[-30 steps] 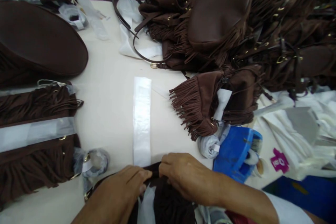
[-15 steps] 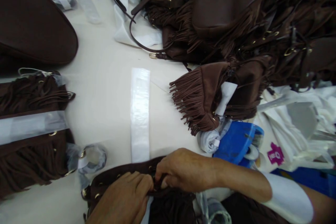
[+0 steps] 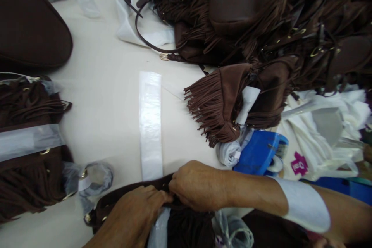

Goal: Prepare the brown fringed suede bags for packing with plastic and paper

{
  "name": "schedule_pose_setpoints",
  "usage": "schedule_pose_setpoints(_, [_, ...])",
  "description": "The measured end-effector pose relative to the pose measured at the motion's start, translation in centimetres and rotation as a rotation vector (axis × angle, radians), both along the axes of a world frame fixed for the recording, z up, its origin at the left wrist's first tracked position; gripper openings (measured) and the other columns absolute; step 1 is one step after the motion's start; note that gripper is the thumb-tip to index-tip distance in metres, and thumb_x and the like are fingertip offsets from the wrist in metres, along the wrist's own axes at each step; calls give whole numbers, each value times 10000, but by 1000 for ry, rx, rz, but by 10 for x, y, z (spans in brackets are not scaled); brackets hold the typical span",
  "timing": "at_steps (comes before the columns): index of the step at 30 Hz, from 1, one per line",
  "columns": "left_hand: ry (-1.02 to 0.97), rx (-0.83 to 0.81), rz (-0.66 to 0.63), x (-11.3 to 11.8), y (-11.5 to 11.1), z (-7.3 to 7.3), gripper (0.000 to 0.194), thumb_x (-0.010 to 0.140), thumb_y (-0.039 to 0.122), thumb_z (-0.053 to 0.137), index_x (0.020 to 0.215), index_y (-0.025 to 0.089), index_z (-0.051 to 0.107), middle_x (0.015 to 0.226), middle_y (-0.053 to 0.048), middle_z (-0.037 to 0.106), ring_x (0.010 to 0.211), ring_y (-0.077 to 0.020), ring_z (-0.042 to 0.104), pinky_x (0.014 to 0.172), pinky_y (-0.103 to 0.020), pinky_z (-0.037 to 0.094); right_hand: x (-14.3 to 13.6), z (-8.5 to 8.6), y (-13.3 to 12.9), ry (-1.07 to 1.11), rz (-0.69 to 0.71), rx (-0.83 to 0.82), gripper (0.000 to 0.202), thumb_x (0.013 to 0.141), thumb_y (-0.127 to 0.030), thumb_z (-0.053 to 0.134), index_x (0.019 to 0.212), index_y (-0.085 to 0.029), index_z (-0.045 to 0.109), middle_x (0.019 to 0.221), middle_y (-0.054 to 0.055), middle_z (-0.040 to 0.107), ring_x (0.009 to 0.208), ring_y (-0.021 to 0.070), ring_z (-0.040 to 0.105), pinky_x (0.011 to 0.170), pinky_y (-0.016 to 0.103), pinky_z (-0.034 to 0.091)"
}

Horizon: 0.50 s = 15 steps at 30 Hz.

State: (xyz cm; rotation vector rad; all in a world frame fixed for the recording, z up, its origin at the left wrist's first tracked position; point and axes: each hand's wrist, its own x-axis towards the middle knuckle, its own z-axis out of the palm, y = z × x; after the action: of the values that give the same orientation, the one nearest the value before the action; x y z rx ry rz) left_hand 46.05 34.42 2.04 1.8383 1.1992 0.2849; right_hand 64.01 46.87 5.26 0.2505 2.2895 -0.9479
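At the bottom centre of the frame my left hand (image 3: pixel 136 211) and my right hand (image 3: pixel 197 186) meet on the top edge of a dark brown suede fringed bag (image 3: pixel 186 226), both curled with fingertips pinching the brown material where the two hands nearly touch; the bag lies against the lower edge of the frame, partly hidden under my wrists. A white band (image 3: pixel 302 203) wraps my right forearm. Just above my hands a long strip of clear plastic (image 3: pixel 150 124) lies flat on the cream table (image 3: pixel 107 85), running up the middle of the frame, its lower end touching the bag's rim. To the lower left sits a metal ring wrapped in clear film (image 3: pixel 94 176), beside another fringed bag with a pale plastic strip across it (image 3: pixel 26 143) at the left edge. In the upper left is the smooth oval base of a brown bag (image 3: pixel 29 31). Right of centre a folded fringed piece with a white paper tag (image 3: pixel 223 104) rests on the table, and just below it a blue plastic tape dispenser (image 3: pixel 258 155) (its roll is hard to make out). The upper right is filled by a heap of brown fringed bags with straps and brass buckles (image 3: pixel 261 11), and white wrapping sheets (image 3: pixel 328 131) lie at the right.
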Motion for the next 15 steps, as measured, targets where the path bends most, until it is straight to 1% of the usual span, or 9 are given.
schedule_pose_setpoints(4, [-25,146,5,-1,2,-1,310,882,176,423,1049,268,668,960,-6,761,793,-155,717,702,-227,570,1,-6,-2,-10,-34,13,183,880,-226,538,889,-161,709,808,83,746,731,226,710,488,292,307])
schedule_pose_setpoints(6, [-49,210,19,0,3,1,283,869,179,441,1034,262,656,927,3,765,772,-155,721,676,-223,568,1,-6,-3,-9,-50,19,193,879,-230,535,895,-162,715,807,85,747,731,229,711,492,287,325])
schedule_pose_setpoints(11, [-91,270,75,4,5,6,226,885,174,450,984,285,621,926,31,763,806,-131,726,699,-184,553,0,-2,-4,-34,-56,34,162,874,-220,569,913,-151,710,854,92,749,776,246,721,487,287,366])
schedule_pose_setpoints(15, [-184,335,71,8,9,-2,284,838,118,449,1019,285,588,949,38,752,832,-109,719,707,-142,533,1,-7,-12,-1,-76,53,135,869,-220,589,891,-158,706,840,77,746,753,236,714,467,282,368])
